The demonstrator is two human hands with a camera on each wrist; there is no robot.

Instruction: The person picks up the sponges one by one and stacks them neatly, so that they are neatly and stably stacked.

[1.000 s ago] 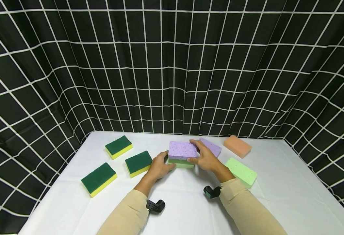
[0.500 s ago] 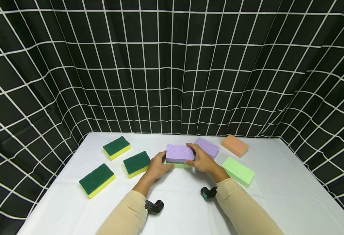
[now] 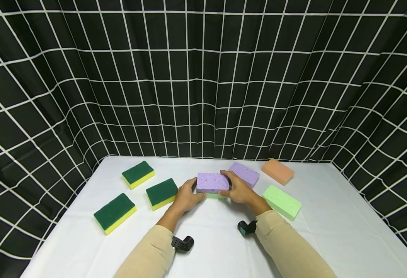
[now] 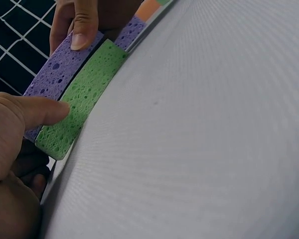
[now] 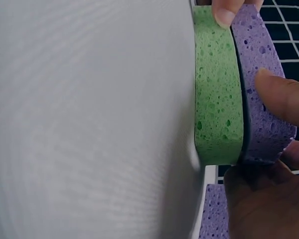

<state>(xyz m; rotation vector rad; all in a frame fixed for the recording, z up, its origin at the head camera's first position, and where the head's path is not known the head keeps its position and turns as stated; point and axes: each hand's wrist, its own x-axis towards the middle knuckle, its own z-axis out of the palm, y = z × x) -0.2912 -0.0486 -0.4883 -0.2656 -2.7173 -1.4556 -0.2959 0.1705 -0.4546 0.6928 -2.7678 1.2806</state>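
Two sponges lie stacked at the middle of the table, a purple sponge (image 3: 212, 182) over a light green sponge (image 4: 92, 89). My left hand (image 3: 188, 197) grips the left end of the green one, its thumb on the front side. At the right end my right hand (image 3: 239, 190) holds the purple one, thumb against its front face and fingers behind. In the right wrist view a thin dark line runs between the green and the purple layers. The far sides of both sponges are hidden.
Several green-and-yellow scrub sponges (image 3: 115, 213) lie on the left. Behind my right hand are another purple sponge (image 3: 245, 173) and an orange sponge (image 3: 278, 172). Another light green sponge (image 3: 281, 202) lies by my right forearm. A black gridded curtain (image 3: 203, 85) surrounds the white table (image 3: 210, 247).
The purple sponge has come down onto the green one with my right hand, and the green top that showed below it is covered. My left hand keeps its hold. The view has shifted slightly.
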